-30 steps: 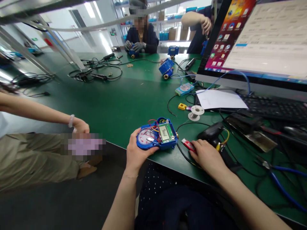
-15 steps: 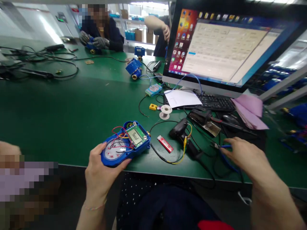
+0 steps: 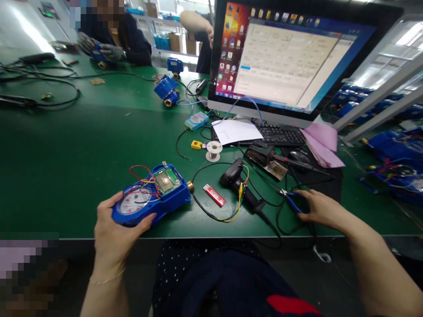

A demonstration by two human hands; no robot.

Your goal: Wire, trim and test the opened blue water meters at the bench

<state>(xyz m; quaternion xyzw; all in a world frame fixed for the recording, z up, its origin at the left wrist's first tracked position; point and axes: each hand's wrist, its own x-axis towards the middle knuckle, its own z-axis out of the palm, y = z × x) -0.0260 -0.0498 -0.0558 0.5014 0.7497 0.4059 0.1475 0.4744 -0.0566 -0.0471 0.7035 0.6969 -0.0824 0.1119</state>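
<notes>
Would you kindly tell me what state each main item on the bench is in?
Blue meter: open, insides exposed, held by the left hand.
Blue-handled pliers: handles apart, in the right hand.
Monitor: on.
Wire spool: standing upright.
Black scanner: lying down.
Red-and-white item: lying flat.
White sheet: partly covering the keyboard.

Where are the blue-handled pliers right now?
In the head view, the blue-handled pliers are right of centre on the green table, handles in the right hand, jaws pointing left toward the black scanner.
</notes>
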